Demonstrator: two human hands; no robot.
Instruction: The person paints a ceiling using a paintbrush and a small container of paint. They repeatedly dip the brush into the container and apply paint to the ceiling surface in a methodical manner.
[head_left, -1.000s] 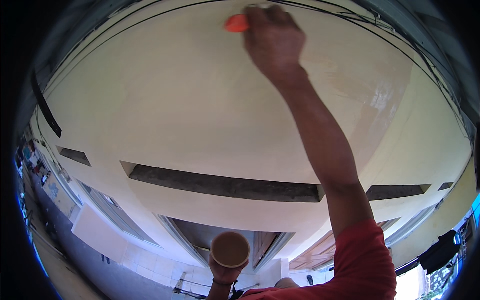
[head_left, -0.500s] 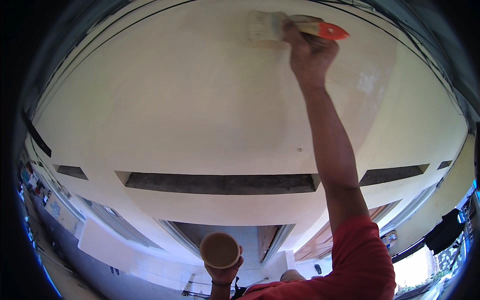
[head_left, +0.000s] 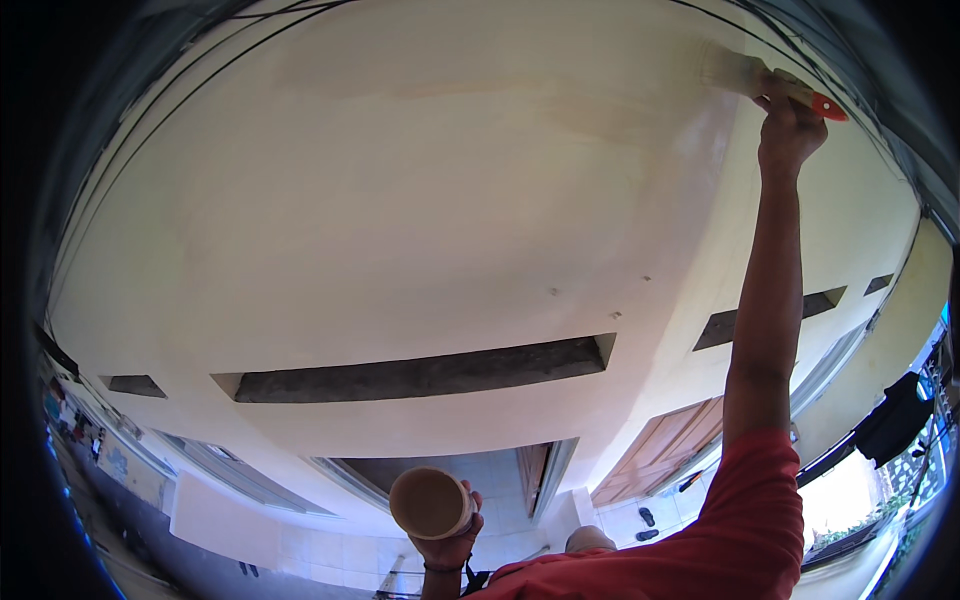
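Observation:
My right hand [head_left: 790, 138] grips a wide paintbrush [head_left: 800, 92] with a wooden handle and a red end. Its pale bristles lie against the cream wall [head_left: 400, 220] high up on the right, somewhat smeared by motion. The right arm is stretched out at full length in a red sleeve. Down at the lower middle, my left hand [head_left: 452, 545] holds a round container [head_left: 430, 502], its fingers wrapped round the side. Tan paint-coloured liquid or lining shows inside it. A darker, damp-looking patch covers much of the wall left of the brush.
A long dark recess [head_left: 420, 376] cuts across the wall, with smaller ones on both sides. Black cables [head_left: 785, 40] run along the upper edge. Below are a doorway [head_left: 455, 475], a wooden door [head_left: 655, 450] and slippers [head_left: 647, 525] on the tiled floor. Dark cloth [head_left: 890, 420] hangs at the right.
My right hand has carried the paintbrush to the right along the upper wall. The view has turned a little with it. My left hand still holds the container in nearly the same place.

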